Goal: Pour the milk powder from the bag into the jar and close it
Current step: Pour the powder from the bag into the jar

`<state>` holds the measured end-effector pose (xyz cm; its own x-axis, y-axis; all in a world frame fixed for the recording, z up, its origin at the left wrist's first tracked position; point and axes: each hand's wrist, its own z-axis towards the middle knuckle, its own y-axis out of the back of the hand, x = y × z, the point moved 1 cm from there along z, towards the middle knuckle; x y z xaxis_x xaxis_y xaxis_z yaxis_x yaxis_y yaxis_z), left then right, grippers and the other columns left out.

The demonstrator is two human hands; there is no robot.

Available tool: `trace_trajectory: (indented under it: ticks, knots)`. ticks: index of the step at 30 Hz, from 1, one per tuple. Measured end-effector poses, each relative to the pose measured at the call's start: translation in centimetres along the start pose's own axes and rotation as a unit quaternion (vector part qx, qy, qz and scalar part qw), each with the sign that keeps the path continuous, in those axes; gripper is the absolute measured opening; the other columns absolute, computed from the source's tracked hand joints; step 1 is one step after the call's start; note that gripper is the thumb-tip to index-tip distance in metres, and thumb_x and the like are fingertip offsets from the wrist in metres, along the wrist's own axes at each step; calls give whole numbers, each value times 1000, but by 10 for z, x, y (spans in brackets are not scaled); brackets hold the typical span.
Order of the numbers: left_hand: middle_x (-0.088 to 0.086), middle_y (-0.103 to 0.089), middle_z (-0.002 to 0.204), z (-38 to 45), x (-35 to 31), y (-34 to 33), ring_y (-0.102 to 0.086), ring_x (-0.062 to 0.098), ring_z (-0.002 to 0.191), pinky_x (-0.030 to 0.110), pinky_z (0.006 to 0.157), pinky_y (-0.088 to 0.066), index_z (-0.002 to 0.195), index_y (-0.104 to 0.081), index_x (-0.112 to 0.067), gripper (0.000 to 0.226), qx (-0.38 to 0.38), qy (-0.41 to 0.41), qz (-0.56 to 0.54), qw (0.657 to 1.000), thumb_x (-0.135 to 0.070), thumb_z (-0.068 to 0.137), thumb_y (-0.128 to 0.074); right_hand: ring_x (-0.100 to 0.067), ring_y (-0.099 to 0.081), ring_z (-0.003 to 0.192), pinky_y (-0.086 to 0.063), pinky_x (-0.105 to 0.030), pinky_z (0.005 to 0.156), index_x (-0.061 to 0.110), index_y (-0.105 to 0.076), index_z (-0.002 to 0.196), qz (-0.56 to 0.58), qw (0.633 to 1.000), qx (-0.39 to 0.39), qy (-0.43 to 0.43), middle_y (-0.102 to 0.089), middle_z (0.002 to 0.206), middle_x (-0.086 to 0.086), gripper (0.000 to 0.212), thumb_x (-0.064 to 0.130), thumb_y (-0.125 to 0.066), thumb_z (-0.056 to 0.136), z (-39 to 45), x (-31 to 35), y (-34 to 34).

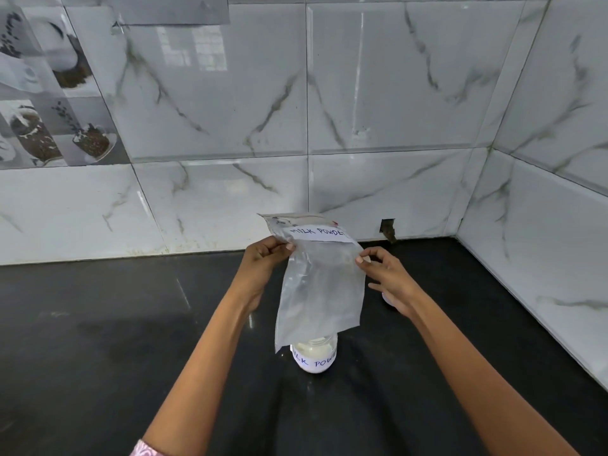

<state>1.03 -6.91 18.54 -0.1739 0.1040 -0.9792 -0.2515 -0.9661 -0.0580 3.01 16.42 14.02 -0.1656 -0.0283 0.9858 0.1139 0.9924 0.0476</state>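
A clear plastic bag (pixel 320 287) with a white "MILK POWDER" label hangs upside down over the jar and looks almost empty. My left hand (pixel 263 261) pinches its left edge near the top, and my right hand (pixel 388 278) pinches its right edge. The bag's lower end reaches the mouth of a small clear jar (pixel 315 357) that stands on the black counter (pixel 98 340), holds white powder and bears its own "MILK POWDER" label. A whitish round object (pixel 388 299), possibly the lid, lies on the counter mostly hidden behind my right hand.
Grey marble-patterned wall tiles (pixel 362 110) rise behind the counter and along the right side, forming a corner at the back right. A small dark hole (pixel 388 228) is in the back wall just above the counter. Decorative picture tiles (pixel 49 126) are at the left.
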Motion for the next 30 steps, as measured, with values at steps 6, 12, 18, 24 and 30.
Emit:
trace_trajectory:
  ticks: [6,12,18,24,30]
  knots:
    - [-10,-71,70,-13,6,36,-62,-2,63,12,59,-44,98,-66,-3,12,-55,35,20,998,-3,89,-57,-25,-63,104,-51,-34,91,20,-71,95,29,995,-9,100,-70,102,-4,36,-7,-74,71,-4,-2,0]
    - [3,-64,95,-25,11,64,-60,8,82,24,78,-41,137,-32,-12,68,-97,127,90,983,-19,81,-72,-19,-66,102,-54,-33,91,18,-71,99,-34,983,-41,174,-71,103,-1,41,-9,-75,69,-7,4,-10]
    - [1,-67,88,-38,7,59,-61,18,78,25,74,-53,109,-66,-13,54,-58,31,250,966,2,60,-83,-17,-66,94,-56,-24,80,14,-73,100,-196,940,-101,261,-70,98,-1,35,-4,-76,71,-16,15,-20]
    - [-13,-53,68,-52,-1,51,-53,10,64,18,52,-34,89,-76,-24,20,-192,-104,434,874,-9,79,-69,-13,-54,76,-48,-34,61,19,-75,84,-369,847,-202,325,-56,87,1,9,14,-73,78,-26,17,-24]
    - [1,-54,50,-85,22,43,-47,20,51,27,47,-30,114,-67,-29,36,-247,-69,481,838,-8,85,-61,-8,-59,53,-51,-31,56,23,-72,90,-398,865,-160,261,-63,64,9,11,20,-62,88,-50,-5,-27]
